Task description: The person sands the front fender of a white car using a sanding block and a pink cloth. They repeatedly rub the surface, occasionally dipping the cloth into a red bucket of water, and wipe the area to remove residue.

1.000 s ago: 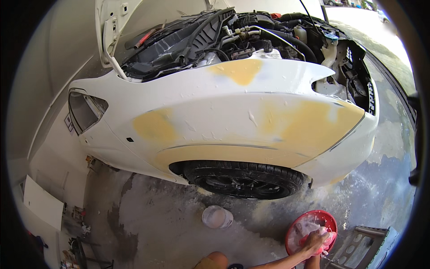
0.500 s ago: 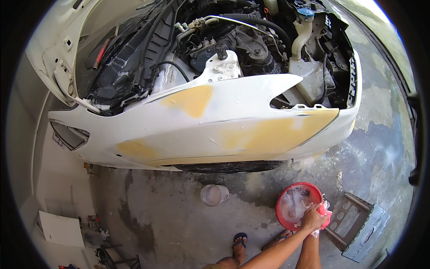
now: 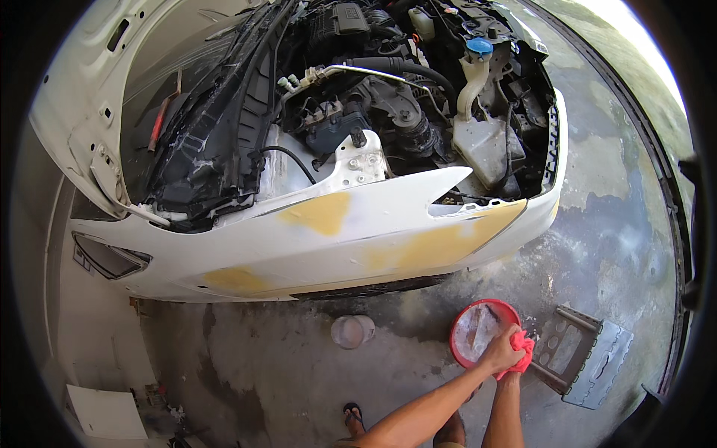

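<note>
One red cloth (image 3: 525, 349) sits bunched up in our two hands, in front of the near right rim of a red basin (image 3: 453, 340); we cannot tell whether it touches that rim. The fingers of our left hand (image 3: 502, 349) are curled closed over the cloth from above, pressed together rather than spread. Our right hand (image 3: 510, 376) is below, mostly covered by the cloth, so we cannot tell how its fingers are set. Just left of the fingers, within the basin, we see whitish, sudsy liquid. To the right of them, near the basin, a grey-blue folding step stool (image 3: 606, 364) stands on the wet floor (image 3: 403, 351). Well to the left of the fingers is a pale bucket (image 3: 351, 333) with cloudy contents. Beyond them, we face a white car fender (image 3: 388, 228) with yellowish patches, below an exposed engine bay (image 3: 399, 112).
</note>
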### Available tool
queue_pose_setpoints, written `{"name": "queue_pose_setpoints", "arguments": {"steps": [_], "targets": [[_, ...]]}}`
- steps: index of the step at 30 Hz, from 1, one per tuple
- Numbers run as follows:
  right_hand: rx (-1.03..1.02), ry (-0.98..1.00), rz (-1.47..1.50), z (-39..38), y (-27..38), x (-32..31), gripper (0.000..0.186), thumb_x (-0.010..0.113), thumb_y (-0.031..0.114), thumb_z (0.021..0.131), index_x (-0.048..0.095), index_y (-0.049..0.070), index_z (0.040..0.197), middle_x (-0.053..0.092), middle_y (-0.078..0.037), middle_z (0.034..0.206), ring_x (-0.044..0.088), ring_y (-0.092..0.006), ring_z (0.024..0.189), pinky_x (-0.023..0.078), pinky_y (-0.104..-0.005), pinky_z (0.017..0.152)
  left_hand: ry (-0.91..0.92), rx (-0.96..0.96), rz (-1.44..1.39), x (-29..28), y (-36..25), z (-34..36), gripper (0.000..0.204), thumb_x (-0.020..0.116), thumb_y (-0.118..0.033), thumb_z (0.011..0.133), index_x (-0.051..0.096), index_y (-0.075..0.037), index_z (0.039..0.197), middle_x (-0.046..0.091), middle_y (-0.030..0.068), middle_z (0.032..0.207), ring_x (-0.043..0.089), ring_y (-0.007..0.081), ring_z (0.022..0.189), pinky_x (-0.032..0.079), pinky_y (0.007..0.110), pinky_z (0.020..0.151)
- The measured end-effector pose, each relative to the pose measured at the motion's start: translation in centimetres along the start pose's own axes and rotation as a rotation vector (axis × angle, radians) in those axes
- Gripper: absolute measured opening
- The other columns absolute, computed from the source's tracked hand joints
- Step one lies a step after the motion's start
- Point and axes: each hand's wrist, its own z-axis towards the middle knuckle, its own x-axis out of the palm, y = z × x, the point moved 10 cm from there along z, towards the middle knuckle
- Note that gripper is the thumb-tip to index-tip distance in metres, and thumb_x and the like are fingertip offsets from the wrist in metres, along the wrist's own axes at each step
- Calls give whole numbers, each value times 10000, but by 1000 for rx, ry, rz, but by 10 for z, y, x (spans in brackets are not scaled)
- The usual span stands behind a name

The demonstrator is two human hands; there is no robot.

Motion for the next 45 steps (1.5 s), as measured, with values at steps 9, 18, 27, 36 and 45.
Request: {"name": "queue_pose_setpoints", "arguments": {"steps": [9, 18, 27, 36, 45], "targets": [[-44, -383, -282, -50, -190, 237, 485, 549, 528, 1048, 584, 111, 1293, 660, -111, 1131, 686, -253, 852, 585, -397, 703, 50, 875, 585, -378, -256, -198, 439, 877, -219, 783, 724, -164, 1190, 640, 111, 1139, 661, 341, 1013, 566, 430, 858], [-601, -522, -709, -234, -441, 551, 835, 753, 364, 1002, 306, 50, 1633, 555, -133, 1359, 553, -220, 1196, 464, -371, 1029, 406, 1301, 1810, -664, -216, -312, 115, 704, -241, 881, 741, -240, 990, 620, 56, 1418, 593, 305, 1234, 490, 452, 995], [-1017, -890, -934, -235, -447, 644, 635, 677, 435, 1028, 543, -67, 1393, 531, -256, 1345, 484, -411, 1316, 346, -512, 1167, 351, 1026, 1703, -605, -298, -226, 172, 727, -234, 866, 735, -119, 993, 699, 157, 1050, 697, 352, 861, 591, 462, 722], [-858, -1152, -902, -211, -386, 639, 625, 683, 450, 989, 544, 131, 1508, 553, -188, 1345, 531, -403, 1243, 436, -566, 1043, 530, 1221, 1877, -658, -312, -270, 313, 788, -340, 823, 731, -68, 967, 656, 129, 1274, 615, 324, 1104, 527, 451, 961], [-1217, -928, -1027, -226, -395, 651, 519, 709, 422, 990, 678, 131, 1419, 594, -190, 1275, 546, -386, 1183, 442, -521, 1035, 708, 1326, 1712, -687, -316, -291, 631, 878, -354, 715, 685, -126, 1271, 580, 122, 1442, 529, 399, 1315, 460, 537, 1108]]}}
